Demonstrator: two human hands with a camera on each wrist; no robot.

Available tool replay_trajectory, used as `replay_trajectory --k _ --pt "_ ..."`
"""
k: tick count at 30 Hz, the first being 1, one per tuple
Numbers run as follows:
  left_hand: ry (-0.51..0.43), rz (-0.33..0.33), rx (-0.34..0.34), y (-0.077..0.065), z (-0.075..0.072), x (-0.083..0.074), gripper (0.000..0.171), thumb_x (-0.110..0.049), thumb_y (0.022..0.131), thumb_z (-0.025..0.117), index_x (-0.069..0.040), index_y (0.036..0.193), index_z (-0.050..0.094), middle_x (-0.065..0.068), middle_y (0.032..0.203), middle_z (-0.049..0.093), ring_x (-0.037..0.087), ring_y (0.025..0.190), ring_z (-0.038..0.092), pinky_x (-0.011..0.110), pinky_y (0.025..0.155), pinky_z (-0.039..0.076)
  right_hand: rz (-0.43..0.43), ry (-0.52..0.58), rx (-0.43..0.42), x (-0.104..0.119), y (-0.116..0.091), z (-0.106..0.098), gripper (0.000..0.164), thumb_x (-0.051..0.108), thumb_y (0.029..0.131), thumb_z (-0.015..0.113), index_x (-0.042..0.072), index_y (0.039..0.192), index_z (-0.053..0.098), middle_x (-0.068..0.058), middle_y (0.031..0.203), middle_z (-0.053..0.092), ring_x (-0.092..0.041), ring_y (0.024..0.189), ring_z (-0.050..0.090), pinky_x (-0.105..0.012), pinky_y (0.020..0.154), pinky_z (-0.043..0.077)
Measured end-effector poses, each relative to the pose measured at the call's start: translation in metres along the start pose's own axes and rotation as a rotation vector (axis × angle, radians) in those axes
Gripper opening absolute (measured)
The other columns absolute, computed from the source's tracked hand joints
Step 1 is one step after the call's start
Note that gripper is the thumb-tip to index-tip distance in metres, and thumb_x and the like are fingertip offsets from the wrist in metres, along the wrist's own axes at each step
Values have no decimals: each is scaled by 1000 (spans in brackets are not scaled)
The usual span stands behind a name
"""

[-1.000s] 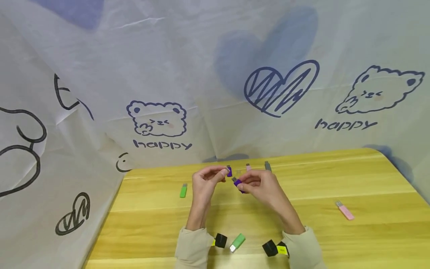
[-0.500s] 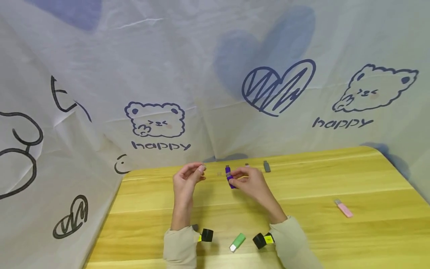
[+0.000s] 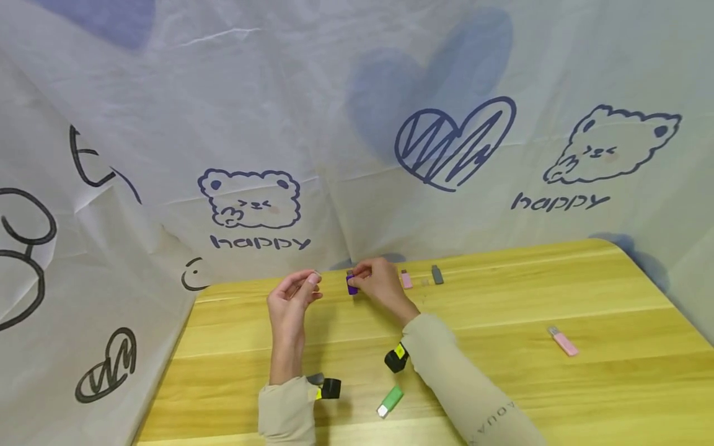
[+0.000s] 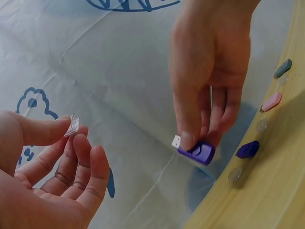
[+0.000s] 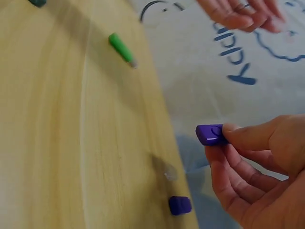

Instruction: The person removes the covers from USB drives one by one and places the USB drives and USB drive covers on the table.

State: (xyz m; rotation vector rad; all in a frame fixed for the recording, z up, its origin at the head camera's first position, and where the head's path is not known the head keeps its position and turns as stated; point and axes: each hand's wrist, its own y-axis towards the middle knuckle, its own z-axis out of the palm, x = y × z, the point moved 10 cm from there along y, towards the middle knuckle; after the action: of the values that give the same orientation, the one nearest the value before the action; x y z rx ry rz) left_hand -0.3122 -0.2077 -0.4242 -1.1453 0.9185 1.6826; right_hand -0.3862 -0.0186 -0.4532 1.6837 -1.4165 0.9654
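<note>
My left hand (image 3: 290,303) pinches a small clear plastic piece (image 4: 73,125) between thumb and forefinger, held above the table's back left. My right hand (image 3: 382,285) pinches a purple USB flash drive (image 4: 198,151) over the back edge, its metal plug uncovered in the left wrist view. A second purple USB flash drive (image 5: 179,205) lies on the table below, with a clear round piece (image 5: 170,172) beside it. From the head camera the right hand seems to cover that second drive. Further right along the back lie a pink USB flash drive (image 3: 406,279) and a grey one (image 3: 437,274).
Another pink flash drive (image 3: 563,342) lies at the right of the wooden table (image 3: 613,396). One green flash drive (image 3: 390,401) lies in front; another green drive (image 5: 121,47) shows at the left. A printed white cloth (image 3: 357,210) hangs behind the back edge.
My right hand has moved left with the purple flash drive, uncovering the pink drive and a clear piece at the back. The left hand has drawn left with its clear piece.
</note>
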Motion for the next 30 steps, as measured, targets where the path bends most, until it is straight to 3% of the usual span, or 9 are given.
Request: replay_trajectory --k 6,13,15,19,21,26,30 --pt "12 -14 -17 1 -7 2 13 3 92 74 10 102 70 7 88 74 16 73 67 28 69 61 55 -103 19 -6 24 19 17 10 84 86 2 95 75 -8 90 73 -20 79 66 -29 67 54" --pt "20 -22 -34 2 -10 2 10 2 92 75 7 100 72 8 89 74 20 77 67 28 70 61 -23 -290 21 4 34 33 15 8 83 86 1 90 74 -9 90 72 -26 83 65 -37 78 56" --pt "23 -23 -31 3 -11 2 12 2 92 75 8 101 71 8 90 74 20 78 66 28 70 61 -27 -312 27 6 34 37 14 5 84 83 2 81 70 -6 79 65 -21 74 60 -34 70 53" --pt "32 -11 -29 4 -12 0 13 1 92 75 8 102 71 8 90 74 19 76 67 29 70 61 -26 -368 62 5 37 49 38 1 89 74 10 60 51 1 59 47 -16 56 46 -28 53 41" --pt "35 -6 -31 5 -14 0 13 0 92 75 9 101 71 7 89 74 19 76 67 29 70 61 -23 -394 77 5 37 55 44 1 91 71 13 56 45 -1 56 44 -17 53 47 -28 49 40" --pt "23 -7 -40 6 -21 0 15 -1 93 75 10 102 70 6 88 73 17 77 67 28 70 61 -29 -447 55 5 37 57 28 -3 86 75 7 68 56 -9 73 61 -25 71 64 -37 62 55" --pt "12 -8 -50 6 -24 0 16 -2 94 75 9 104 69 6 89 73 16 79 67 28 71 61 -41 -466 77 5 37 58 29 -7 88 71 7 70 53 -7 72 57 -21 70 59 -35 62 53"
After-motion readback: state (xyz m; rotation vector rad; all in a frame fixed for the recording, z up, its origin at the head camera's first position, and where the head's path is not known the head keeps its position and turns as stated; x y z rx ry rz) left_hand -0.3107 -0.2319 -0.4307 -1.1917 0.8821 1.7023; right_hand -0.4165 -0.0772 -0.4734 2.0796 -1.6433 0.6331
